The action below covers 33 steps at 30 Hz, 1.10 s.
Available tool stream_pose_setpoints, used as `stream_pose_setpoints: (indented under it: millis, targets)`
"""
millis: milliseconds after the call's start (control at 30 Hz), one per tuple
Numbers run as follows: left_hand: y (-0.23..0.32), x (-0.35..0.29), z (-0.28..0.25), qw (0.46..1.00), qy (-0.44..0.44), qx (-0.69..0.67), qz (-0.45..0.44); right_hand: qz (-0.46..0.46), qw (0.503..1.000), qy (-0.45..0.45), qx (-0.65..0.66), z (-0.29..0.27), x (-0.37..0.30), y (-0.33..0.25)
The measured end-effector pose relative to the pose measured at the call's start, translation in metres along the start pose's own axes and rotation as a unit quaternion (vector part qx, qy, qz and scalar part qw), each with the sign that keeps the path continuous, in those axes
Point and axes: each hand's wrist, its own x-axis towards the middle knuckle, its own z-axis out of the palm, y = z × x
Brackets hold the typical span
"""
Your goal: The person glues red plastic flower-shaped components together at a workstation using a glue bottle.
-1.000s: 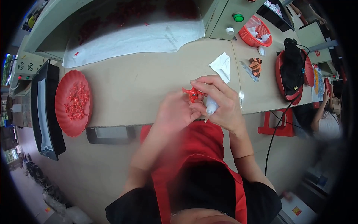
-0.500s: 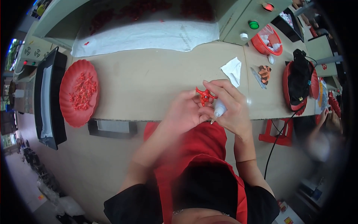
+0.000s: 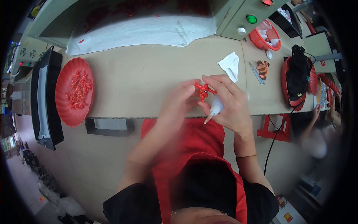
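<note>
Over the table's front edge, my right hand [image 3: 234,106] is closed around a small white squeeze bottle [image 3: 217,105] whose thin nozzle points down and to the left. Its thumb and fingertips also hold a glossy red plastic figure [image 3: 204,90] with several limbs sticking out. Close by on the figure's left is my left hand [image 3: 174,102], smeared by motion. Its fingertips reach the figure's side, but whether they grip it is unclear. Similar small red pieces [image 3: 79,89] lie heaped in a red scalloped tray [image 3: 62,108] at the left of the table.
A white cloth [image 3: 141,34] with red pieces lies inside the machine at the back. On the right are a white tissue [image 3: 231,65], a metal blade [image 3: 256,73], a red basket [image 3: 257,42] and a black bag [image 3: 298,78]. A black bin [image 3: 37,100] flanks the tray.
My left hand has drawn slightly left of the figure and blurred. The right hand keeps the bottle and figure, with more of the nozzle showing. The whole view has shifted a little.
</note>
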Motion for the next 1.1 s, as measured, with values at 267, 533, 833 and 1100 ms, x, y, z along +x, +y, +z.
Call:
stream_pose_setpoints:
  millis: [267, 533, 833, 1100]
  targets:
    - [0.0046, -0.003, 0.0089, 0.884, 0.078, 0.331, 0.321, -0.003, 1.0, 0.01, 0.024, 0.0036, -0.0001, 0.0001]
    - [0.0047, -0.0025, 0.0109, 0.869, 0.113, 0.359, 0.321, 0.002, 0.999, -0.016, 0.046, 0.0051, 0.0003, 0.0041]
    - [0.0054, -0.0024, 0.0098, 0.871, 0.108, 0.354, 0.324, 0.001, 0.998, -0.024, 0.06, 0.0051, 0.0024, 0.0043]
    - [0.004, -0.0026, 0.0097, 0.873, 0.11, 0.354, 0.316, -0.003, 0.998, -0.025, 0.061, 0.007, 0.0004, 0.0075]
